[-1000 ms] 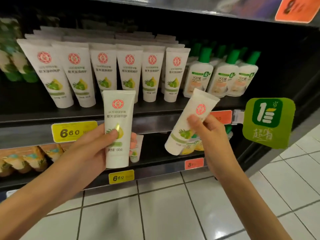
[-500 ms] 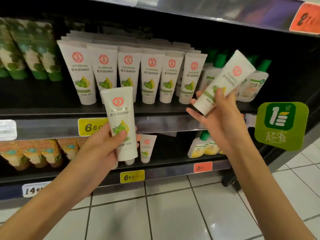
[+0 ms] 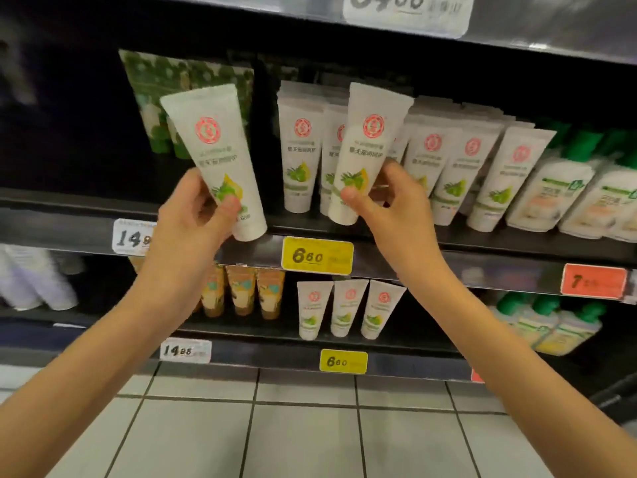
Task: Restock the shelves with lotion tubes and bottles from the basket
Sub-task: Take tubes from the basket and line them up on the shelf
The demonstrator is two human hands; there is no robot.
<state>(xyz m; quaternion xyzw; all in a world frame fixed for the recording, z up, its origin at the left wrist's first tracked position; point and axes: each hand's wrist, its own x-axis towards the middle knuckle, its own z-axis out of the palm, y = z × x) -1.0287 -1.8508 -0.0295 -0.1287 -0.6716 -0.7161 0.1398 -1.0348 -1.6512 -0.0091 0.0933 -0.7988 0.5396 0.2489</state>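
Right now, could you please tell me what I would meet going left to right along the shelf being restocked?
Green patterned tubes → left tube in left hand → right tube in right hand → green-capped bottles.

Shop aisle, dim light.
Dark metal shelving (image 3: pixel 517 270) spans twelve o'clock; yellow price tag (image 3: pixel 317 256) at centre, red price tag (image 3: pixel 593 281) at three o'clock; pale floor tiles (image 3: pixel 303 439), dark grout, six o'clock.

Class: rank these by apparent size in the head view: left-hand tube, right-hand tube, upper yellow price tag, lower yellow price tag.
1. The left-hand tube and the right-hand tube look alike, so they are not ranked.
2. The upper yellow price tag.
3. The lower yellow price tag, smallest.
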